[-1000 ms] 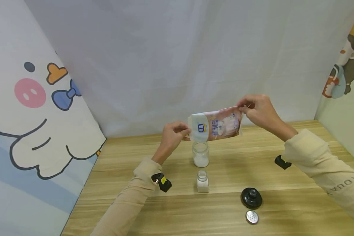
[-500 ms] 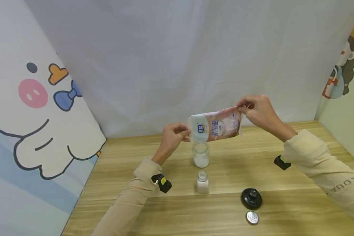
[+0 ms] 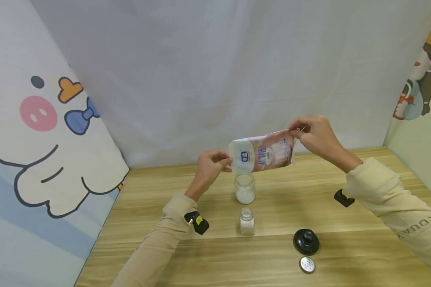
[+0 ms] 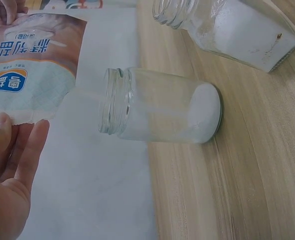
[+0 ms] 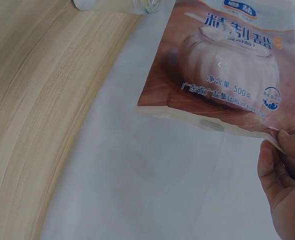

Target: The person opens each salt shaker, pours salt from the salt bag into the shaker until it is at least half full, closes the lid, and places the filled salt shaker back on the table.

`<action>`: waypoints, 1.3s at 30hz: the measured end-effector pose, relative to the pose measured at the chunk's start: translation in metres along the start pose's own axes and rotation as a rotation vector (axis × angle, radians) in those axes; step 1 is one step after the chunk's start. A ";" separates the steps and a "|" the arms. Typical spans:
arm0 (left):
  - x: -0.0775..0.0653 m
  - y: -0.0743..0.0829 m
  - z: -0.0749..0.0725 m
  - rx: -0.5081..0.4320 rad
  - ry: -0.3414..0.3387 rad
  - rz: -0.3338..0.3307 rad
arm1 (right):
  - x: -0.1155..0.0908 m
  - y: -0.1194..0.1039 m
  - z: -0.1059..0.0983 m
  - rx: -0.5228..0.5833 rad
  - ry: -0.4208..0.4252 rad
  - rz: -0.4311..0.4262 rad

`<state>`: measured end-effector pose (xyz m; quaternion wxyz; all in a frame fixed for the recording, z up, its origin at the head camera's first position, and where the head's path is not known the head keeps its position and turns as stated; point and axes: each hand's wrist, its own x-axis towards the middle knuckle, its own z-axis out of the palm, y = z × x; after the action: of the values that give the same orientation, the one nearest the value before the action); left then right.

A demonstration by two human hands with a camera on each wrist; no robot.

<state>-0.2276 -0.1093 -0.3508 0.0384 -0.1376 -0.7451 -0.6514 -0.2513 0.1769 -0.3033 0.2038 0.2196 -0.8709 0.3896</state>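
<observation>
A pink and pale-blue salt bag point(image 3: 267, 153) is stretched sideways above the table. My left hand point(image 3: 208, 167) pinches its pale end, while my right hand point(image 3: 317, 135) pinches the upper corner of the reddish end, which sits higher. Directly below the pale end stands an open round glass jar point(image 3: 244, 184) with white salt at its bottom. In the left wrist view, a thin white stream runs from the bag's corner point(image 4: 65, 95) into the jar's mouth. A smaller square glass jar point(image 3: 247, 225), open and holding white salt, stands closer to me.
A black knobbed lid point(image 3: 306, 241) lies on the wooden table point(image 3: 208, 259) at the front right. Beside it is a small silver cap with holes point(image 3: 307, 264). A white cloth point(image 3: 201, 79) hangs behind the table, and printed panels point(image 3: 39, 159) flank it.
</observation>
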 end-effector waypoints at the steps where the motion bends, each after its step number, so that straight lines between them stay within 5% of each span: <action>1: 0.000 0.000 0.000 0.001 0.000 0.002 | 0.000 0.000 0.000 0.000 0.000 0.000; 23: 0.000 -0.001 0.000 0.004 -0.008 0.001 | -0.001 0.000 0.000 -0.002 0.007 -0.002; 31: 0.012 -0.027 -0.003 0.003 -0.007 -0.009 | 0.000 0.000 0.001 0.008 0.011 0.001; 39: 0.012 -0.029 -0.003 0.003 0.014 0.016 | 0.000 0.001 0.001 0.011 0.019 -0.018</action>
<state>-0.2466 -0.1134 -0.3756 0.0491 -0.1392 -0.7447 -0.6509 -0.2515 0.1767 -0.3042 0.2141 0.2248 -0.8648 0.3946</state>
